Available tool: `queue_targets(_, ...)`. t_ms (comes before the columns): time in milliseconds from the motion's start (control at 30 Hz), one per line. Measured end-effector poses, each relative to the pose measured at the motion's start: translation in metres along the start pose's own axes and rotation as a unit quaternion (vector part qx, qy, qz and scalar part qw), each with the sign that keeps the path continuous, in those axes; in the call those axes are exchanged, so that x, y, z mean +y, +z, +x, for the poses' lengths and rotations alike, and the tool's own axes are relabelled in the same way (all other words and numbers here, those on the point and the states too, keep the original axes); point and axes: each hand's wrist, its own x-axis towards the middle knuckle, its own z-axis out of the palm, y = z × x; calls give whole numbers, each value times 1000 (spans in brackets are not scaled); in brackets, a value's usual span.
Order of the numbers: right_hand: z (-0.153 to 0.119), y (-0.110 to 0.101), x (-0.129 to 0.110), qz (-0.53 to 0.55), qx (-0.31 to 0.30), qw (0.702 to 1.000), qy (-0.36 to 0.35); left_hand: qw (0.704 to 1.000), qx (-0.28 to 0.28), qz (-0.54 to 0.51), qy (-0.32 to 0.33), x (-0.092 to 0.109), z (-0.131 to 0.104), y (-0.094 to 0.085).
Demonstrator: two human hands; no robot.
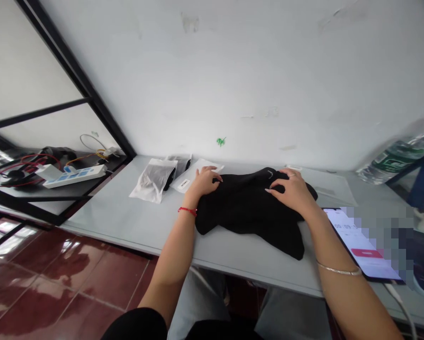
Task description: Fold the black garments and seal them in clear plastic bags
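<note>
A black cloth garment with a small white mark near its far edge lies spread and slightly wrinkled on the grey table. At its far left side, my left hand has its fingers curled on the fabric, thumb and fingertips close together. My right hand is closed on the far right part, pinching the fabric between thumb and fingers beside the white mark. My palms partly hide the cloth edges. Just behind my left hand is a flat white packet with a barcode label.
Left of the garment lie two translucent bags with dark contents. A clear plastic sheet lies at the back right. A phone with a cable is by my right forearm, a water bottle behind it. A power strip sits on the left shelf.
</note>
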Motion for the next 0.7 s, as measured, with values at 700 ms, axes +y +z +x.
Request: queue_targets(700, -7, 20, -23, 29, -144, 989, 6, 955, 258, 32, -143, -2, 6, 23)
